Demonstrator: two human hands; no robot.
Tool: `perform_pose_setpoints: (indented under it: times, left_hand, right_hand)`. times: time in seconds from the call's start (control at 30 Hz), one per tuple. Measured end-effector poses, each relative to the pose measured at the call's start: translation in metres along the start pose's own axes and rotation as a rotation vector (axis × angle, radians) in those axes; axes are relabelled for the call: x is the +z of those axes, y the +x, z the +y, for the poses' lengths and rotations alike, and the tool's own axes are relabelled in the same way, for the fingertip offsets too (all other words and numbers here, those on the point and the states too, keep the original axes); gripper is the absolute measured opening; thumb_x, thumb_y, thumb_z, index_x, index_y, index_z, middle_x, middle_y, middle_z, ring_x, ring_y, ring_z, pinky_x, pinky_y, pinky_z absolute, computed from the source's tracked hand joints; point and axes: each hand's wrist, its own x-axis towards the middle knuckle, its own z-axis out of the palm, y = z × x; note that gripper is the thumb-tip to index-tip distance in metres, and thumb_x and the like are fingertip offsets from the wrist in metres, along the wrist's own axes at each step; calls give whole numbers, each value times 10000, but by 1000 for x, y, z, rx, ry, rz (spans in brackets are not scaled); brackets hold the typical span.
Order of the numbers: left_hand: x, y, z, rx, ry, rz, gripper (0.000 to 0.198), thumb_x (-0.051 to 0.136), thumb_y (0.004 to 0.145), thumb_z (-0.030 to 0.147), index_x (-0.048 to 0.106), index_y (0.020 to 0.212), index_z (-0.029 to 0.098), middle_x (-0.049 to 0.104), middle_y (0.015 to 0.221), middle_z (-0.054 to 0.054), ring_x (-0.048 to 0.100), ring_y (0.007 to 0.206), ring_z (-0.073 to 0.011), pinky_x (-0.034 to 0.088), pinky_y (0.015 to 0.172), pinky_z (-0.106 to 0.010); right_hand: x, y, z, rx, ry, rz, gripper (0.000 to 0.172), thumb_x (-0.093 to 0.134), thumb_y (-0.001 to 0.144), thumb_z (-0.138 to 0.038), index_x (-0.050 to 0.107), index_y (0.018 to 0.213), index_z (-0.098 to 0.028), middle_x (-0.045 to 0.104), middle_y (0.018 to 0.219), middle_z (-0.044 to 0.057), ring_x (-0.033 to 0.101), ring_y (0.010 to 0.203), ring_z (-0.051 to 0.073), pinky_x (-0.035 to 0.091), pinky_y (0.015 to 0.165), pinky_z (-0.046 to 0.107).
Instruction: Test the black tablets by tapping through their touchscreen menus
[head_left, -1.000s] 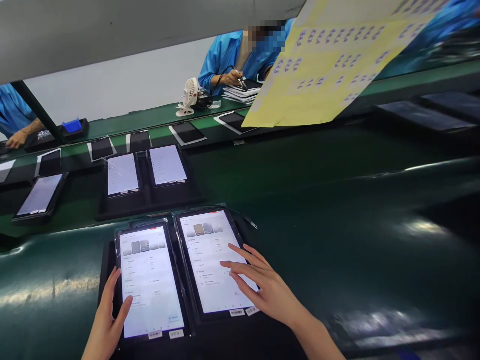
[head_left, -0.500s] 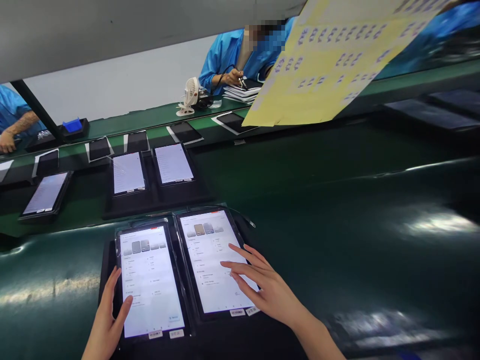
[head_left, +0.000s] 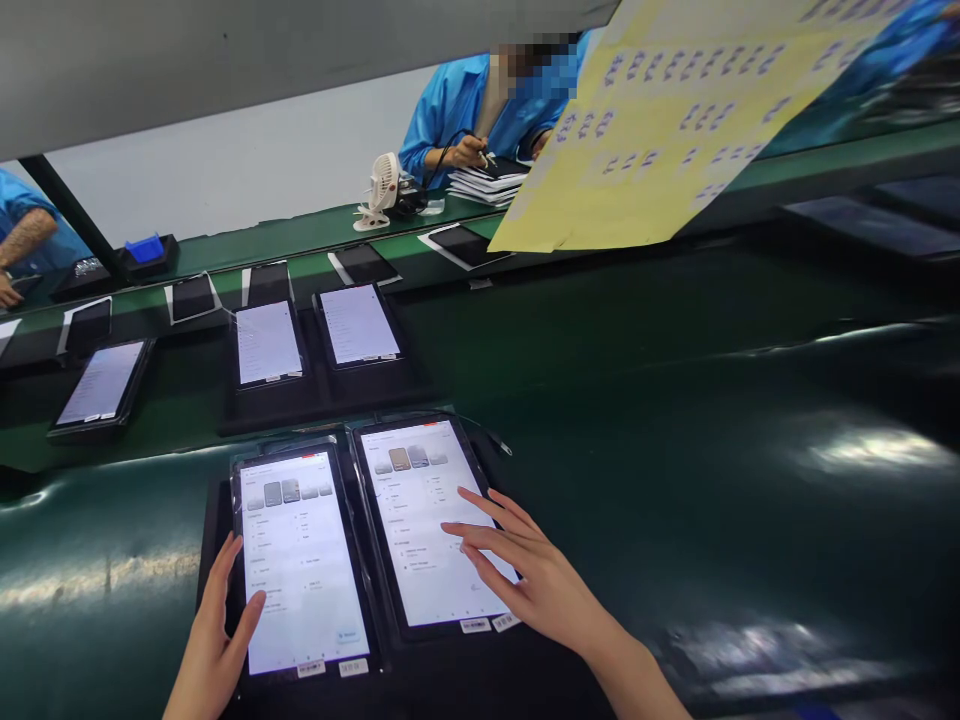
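Note:
Two lit tablets lie side by side in front of me, the left tablet (head_left: 307,590) and the right tablet (head_left: 427,530), both showing a white page with small thumbnails. My left hand (head_left: 214,625) rests at the left tablet's lower left edge, thumb and fingers apart, thumb over the screen. Over the right half of the right tablet is my right hand (head_left: 525,570), fingers spread; whether the fingertips touch the glass I cannot tell. Barcode stickers (head_left: 474,626) sit on the tablets' lower bezels. A cable plug (head_left: 504,447) lies beyond the right tablet.
Farther off, three lit tablets (head_left: 270,342) ride on dark trays on the green belt (head_left: 637,330). Several dark tablets (head_left: 364,264) lie on white sheets behind. A yellow paper (head_left: 637,180) hangs at upper right. Across the line are a white fan (head_left: 382,185) and co-workers in blue sleeves (head_left: 435,125).
The lit tablets on the belt have shifted slightly right. The dark tablets behind have shifted slightly left. Both my hands and the two near tablets stay put.

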Motion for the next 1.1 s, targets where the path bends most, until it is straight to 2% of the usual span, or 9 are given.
perform_pose_setpoints:
  times: [0.27, 0.93, 1.1]
  left_hand:
    - [-1, -1, 4, -3, -13, -5, 595, 436, 889, 528, 256, 1424, 340, 243, 1548, -69, 222, 1408, -319, 225, 1103, -590]
    - [0, -1, 0, 1, -17, -3, 591, 440, 893, 518, 244, 1427, 357, 230, 1556, -43, 215, 1415, -284, 221, 1123, -544]
    - [0, -1, -2, 2, -4, 0, 599, 446, 893, 509, 247, 1433, 346, 242, 1551, -62, 225, 1407, -314, 256, 1099, -570]
  right_hand:
    - [-1, 1, 0, 13, 9, -13, 252, 395, 1017, -179, 514, 1233, -232, 608, 1146, 72, 400, 1263, 302, 345, 1028, 602]
    - [0, 1, -1, 5, -5, 6, 253, 392, 1021, -179, 521, 1234, -222, 598, 1172, 83, 410, 1255, 306, 377, 1011, 601]
    - [1, 1, 0, 12, -5, 1, 251, 389, 1023, -184, 519, 1233, -228, 603, 1164, 80, 409, 1257, 303, 369, 1018, 601]
